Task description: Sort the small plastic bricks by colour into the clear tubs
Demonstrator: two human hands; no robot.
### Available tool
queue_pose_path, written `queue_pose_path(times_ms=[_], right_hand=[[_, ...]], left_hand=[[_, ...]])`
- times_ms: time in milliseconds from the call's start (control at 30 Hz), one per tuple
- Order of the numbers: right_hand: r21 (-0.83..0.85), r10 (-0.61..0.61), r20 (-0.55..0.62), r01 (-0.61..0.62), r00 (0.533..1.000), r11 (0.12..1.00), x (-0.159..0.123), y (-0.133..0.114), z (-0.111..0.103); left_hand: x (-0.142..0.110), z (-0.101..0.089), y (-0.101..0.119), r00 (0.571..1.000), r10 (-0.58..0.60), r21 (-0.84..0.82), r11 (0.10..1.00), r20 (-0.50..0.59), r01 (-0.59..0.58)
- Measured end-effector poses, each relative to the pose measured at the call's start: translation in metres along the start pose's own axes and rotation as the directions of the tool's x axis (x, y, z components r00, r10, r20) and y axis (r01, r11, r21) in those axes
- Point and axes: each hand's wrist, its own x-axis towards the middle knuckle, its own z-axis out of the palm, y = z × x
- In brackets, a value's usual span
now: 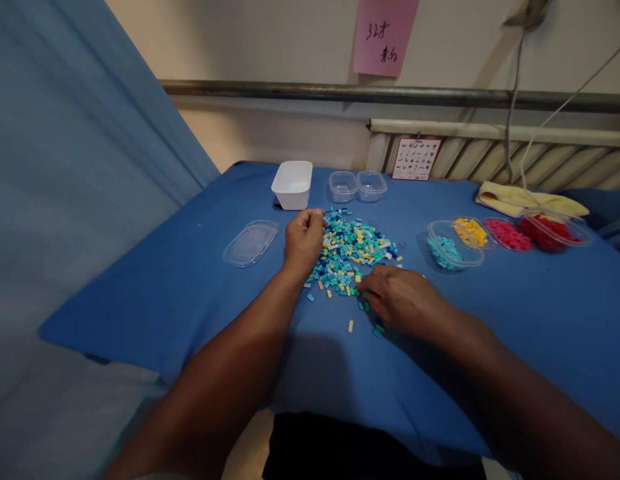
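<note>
A spread pile of small toy bricks (347, 243) in teal, blue, green, pale yellow and white covers the middle of the blue-covered table (190, 293). At the pile's left edge is my left hand (305, 240), its fingers curled and pinched together; whatever they hold is hidden. My right hand (397, 297) reaches down at the near right edge, fingertips closed among the bricks by a green one. A pale yellow brick (351, 326) lies apart, nearer to me. A few blue and green bricks (378, 331) lie just below my right hand.
Behind the pile stand a white tub (293, 183) and two clear containers (343, 187). A clear lid (251, 243) lies left. On the right are containers of teal (444, 252), yellow (471, 232), pink (509, 234) and red pieces (547, 233), plus a yellow cloth (520, 199).
</note>
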Motion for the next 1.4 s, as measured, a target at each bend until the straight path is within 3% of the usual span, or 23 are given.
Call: queue_pose_path(times_ms=[233,533,767,867,933,1000,1100,1200,1300,1400], right_hand=[[-0.109,0.056,0.154,-0.039,0.986,0.993,-0.002,-0.013,-0.017],[-0.035,0.097,0.229,-0.092,0.969,0.995,0.001,-0.023,-0.021],[0.211,0.062,0.11,-0.084,0.992,0.974,-0.011,-0.01,-0.015],[0.253,0.057,-0.048,-0.043,0.997,0.966,-0.02,0.007,-0.018],[0.216,0.097,-0.22,-0.048,0.971,0.975,-0.028,0.024,-0.025],[0.13,0.17,-0.398,-0.128,0.901,0.983,-0.036,0.046,-0.034],[-0.009,0.255,-0.549,-0.311,0.796,0.95,-0.047,0.08,-0.044],[-0.073,0.237,-0.611,-0.352,0.755,0.933,-0.051,0.1,-0.042],[-0.056,0.126,-0.622,-0.205,0.773,0.977,-0.042,0.089,-0.028],[0.014,-0.075,-0.463,0.092,0.883,0.996,-0.025,0.053,-0.008]], left_hand=[[0.0,0.001,-0.002,1.0,0.007,0.004,1.0,-0.001,-0.007],[-0.002,0.0,0.003,1.0,0.018,0.026,1.0,0.01,-0.018],[-0.009,-0.001,0.013,0.99,0.129,0.112,0.985,0.06,-0.135],[-0.011,-0.003,0.022,0.986,0.133,0.123,0.982,0.103,-0.145],[-0.012,-0.008,0.029,0.972,0.119,0.16,0.975,0.201,-0.152],[-0.014,-0.015,0.038,0.923,0.084,0.222,0.959,0.376,-0.178],[-0.015,-0.028,0.053,0.771,-0.008,0.3,0.924,0.637,-0.238],[-0.016,-0.04,0.065,0.646,-0.105,0.353,0.896,0.757,-0.268],[-0.018,-0.048,0.071,0.545,-0.2,0.402,0.871,0.814,-0.281],[-0.022,-0.053,0.075,0.439,-0.312,0.457,0.845,0.842,-0.278]])
